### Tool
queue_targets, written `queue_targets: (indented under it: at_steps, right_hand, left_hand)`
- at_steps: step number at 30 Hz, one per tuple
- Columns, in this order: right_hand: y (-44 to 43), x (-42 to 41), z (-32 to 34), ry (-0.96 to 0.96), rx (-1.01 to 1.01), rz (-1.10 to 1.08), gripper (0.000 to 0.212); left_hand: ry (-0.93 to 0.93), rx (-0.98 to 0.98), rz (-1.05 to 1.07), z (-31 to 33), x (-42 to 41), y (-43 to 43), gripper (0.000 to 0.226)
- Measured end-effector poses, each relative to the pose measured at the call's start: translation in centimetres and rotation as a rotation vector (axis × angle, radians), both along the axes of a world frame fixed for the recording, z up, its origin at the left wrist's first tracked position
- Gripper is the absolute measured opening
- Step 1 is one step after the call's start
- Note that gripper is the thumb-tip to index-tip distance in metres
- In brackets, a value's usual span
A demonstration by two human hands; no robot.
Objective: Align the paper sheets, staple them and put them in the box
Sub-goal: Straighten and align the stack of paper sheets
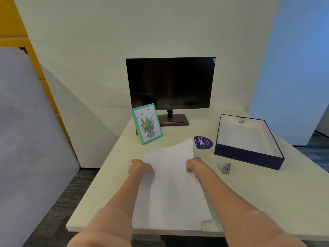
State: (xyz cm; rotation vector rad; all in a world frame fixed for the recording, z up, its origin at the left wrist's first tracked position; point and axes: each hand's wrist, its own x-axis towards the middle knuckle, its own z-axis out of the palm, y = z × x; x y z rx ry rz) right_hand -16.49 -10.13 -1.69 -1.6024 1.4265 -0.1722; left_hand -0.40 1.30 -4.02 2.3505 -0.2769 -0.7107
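A loose stack of white paper sheets (170,179) lies in the middle of the cream table, its edges fanned and uneven at the far end and the near right corner. My left hand (140,167) grips the stack's left edge with curled fingers. My right hand (195,165) grips the right edge the same way. A small silver stapler (224,168) rests on the table to the right of my right hand, apart from it. Further right stands the open dark blue box (247,155) with a white inside, holding nothing but a small round fitting on its far wall.
A black monitor (170,82) stands at the back of the table. A teal picture frame (146,123) with a flower print leans in front of it, just beyond the paper. A purple round sticker (203,142) lies between paper and box. The near table edge (160,231) runs under the stack.
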Motion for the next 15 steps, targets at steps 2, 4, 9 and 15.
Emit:
queue_targets:
  at_steps: [2, 4, 9, 15]
  right_hand:
    - [-0.2, -0.2, 0.5, -0.048, 0.048, -0.001, 0.045]
    - [-0.8, -0.3, 1.1, -0.121, 0.117, -0.021, 0.050]
    - [-2.3, -0.7, 4.8, -0.479, 0.196, -0.065, 0.039]
    - [-1.3, -1.4, 10.5, -0.820, 0.059, 0.008, 0.044]
  left_hand:
    - [0.101, -0.148, 0.025, 0.3, 0.5, 0.1, 0.076]
    - [0.184, -0.286, 0.031, 1.3, 0.8, 0.3, 0.060]
    - [0.035, -0.527, -0.022, 6.4, 1.1, 0.0, 0.021]
    - [-0.291, -0.761, -0.024, 11.4, -1.0, 0.2, 0.020]
